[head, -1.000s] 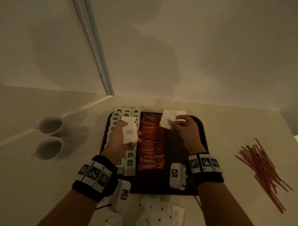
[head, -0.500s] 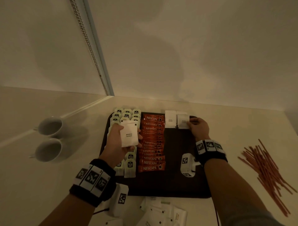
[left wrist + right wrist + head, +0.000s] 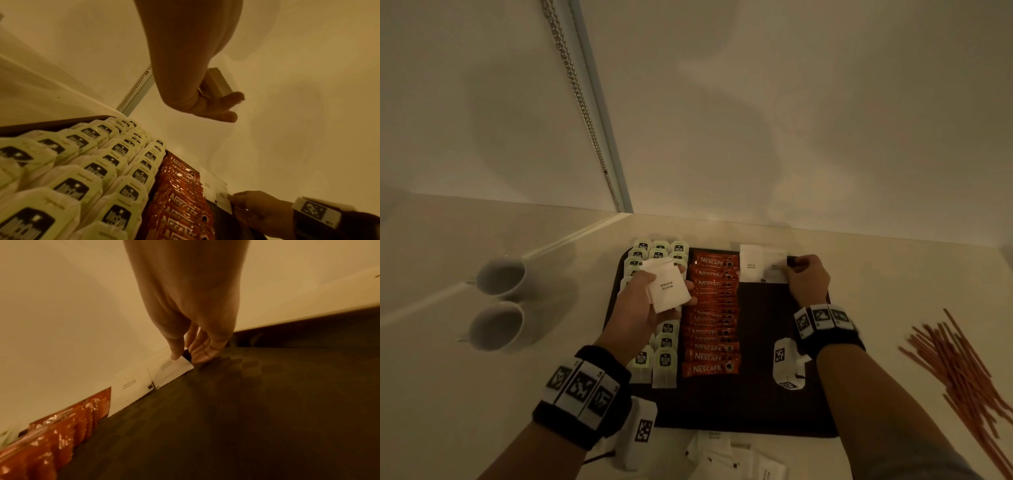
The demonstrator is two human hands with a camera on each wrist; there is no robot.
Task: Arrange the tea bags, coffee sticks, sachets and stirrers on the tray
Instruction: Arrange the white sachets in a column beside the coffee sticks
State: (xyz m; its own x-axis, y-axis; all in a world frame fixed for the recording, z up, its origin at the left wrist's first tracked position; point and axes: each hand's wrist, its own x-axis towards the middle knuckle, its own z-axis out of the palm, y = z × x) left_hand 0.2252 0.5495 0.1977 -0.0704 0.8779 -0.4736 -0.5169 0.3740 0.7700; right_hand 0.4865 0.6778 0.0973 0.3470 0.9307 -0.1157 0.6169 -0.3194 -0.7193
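Observation:
A dark tray [image 3: 756,404] holds columns of tea bags [image 3: 666,359] on its left and a column of orange coffee sticks [image 3: 710,356] in the middle. Two white sugar sachets lie side by side at the tray's far edge: one [image 3: 751,263] next to the sticks, the other [image 3: 774,265] to its right. My right hand [image 3: 796,270] pinches the right edge of that second sachet [image 3: 174,368], which lies flat on the tray [image 3: 267,402]. My left hand [image 3: 643,298] hovers over the tea bags and grips a small stack of sugar sachets [image 3: 667,287], seen edge-on in the left wrist view [image 3: 216,82].
A loose heap of orange stirrers [image 3: 955,359] lies on the counter right of the tray. Two white cups [image 3: 500,275] [image 3: 496,325] stand to the left. More white sachets [image 3: 722,459] lie at the counter's near edge. The tray's right half is bare.
My right hand carried a sachet from mid-tray to the far edge and set it down beside the first one. The left hand with its stack has barely moved.

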